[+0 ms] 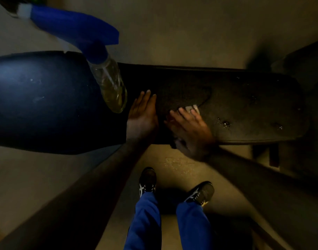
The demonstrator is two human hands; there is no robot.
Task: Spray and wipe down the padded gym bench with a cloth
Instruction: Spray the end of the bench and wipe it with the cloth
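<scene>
The padded gym bench (245, 98) runs left to right below me; its dark pad carries droplets near the right end. A clear spray bottle (111, 83) of yellowish liquid with a blue trigger head stands on the pad left of centre, and no hand touches it. My left hand (143, 116) lies flat on the pad just right of the bottle's base, holding nothing. My right hand (189, 127) presses flat on a white cloth (193, 108) near the pad's front edge. The cloth peeks out at the fingertips and under the wrist.
The bench's wider, bluish section (37, 101) fills the left. The dark bench frame (273, 156) drops to the floor at the right. Wet spots (176, 164) mark the tan floor in front of the bench, just ahead of my two shoes (148, 179).
</scene>
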